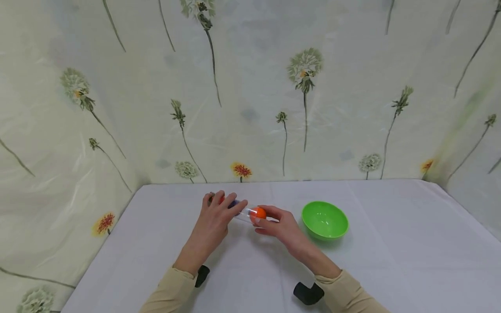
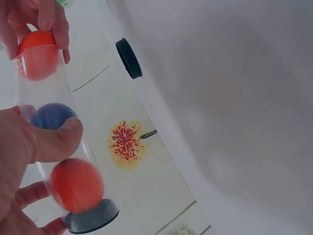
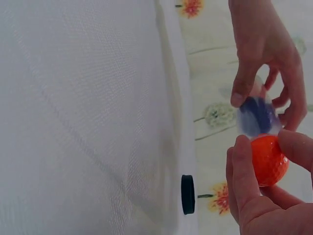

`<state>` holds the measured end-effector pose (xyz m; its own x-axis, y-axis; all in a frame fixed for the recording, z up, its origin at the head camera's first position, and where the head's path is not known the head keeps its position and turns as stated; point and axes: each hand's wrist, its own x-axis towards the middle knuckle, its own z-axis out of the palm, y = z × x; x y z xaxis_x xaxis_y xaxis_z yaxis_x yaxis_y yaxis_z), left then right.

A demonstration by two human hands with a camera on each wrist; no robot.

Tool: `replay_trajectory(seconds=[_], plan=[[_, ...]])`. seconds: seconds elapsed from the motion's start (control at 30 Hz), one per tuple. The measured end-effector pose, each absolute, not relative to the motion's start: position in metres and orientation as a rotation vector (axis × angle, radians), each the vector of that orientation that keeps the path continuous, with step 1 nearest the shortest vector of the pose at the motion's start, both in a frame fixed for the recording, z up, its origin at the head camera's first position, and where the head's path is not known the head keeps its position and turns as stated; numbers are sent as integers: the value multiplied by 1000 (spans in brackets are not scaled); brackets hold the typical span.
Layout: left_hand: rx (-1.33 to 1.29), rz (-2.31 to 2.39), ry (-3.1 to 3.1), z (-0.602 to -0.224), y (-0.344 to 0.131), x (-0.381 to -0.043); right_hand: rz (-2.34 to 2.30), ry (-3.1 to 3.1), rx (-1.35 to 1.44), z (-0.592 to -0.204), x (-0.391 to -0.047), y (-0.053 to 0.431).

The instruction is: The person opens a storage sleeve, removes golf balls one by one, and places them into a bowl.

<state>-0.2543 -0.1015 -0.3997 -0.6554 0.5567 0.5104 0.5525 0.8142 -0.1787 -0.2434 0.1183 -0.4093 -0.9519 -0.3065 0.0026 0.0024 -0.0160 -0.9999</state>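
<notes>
My left hand (image 1: pixel 215 221) holds a clear plastic tube (image 2: pixel 46 90) tilted above the white table, its thumb laid across the side. Inside the tube are a blue ball (image 2: pixel 53 116) and a red ball (image 2: pixel 77 185), the red one next to a dark end cap (image 2: pixel 93 216). At the tube's other end, an orange golf ball (image 3: pixel 269 160) sits partly inside the mouth and partly out. The thumb and fingers of my right hand (image 1: pixel 285 226) pinch this ball.
A bright green bowl (image 1: pixel 325 220) stands on the white-covered table (image 1: pixel 391 261), right of my right hand. A loose black cap (image 3: pixel 188 194) shows near the table edge in both wrist views. Behind the table hangs a flower-printed sheet (image 1: pixel 250 130).
</notes>
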Motion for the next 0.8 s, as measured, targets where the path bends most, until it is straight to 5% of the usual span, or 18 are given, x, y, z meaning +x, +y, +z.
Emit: replay_trajectory(seconds=[0.8], plan=[[-793, -132, -2485, -407, -105, -256, -2057, 2140, -327, -405, -241, 118]])
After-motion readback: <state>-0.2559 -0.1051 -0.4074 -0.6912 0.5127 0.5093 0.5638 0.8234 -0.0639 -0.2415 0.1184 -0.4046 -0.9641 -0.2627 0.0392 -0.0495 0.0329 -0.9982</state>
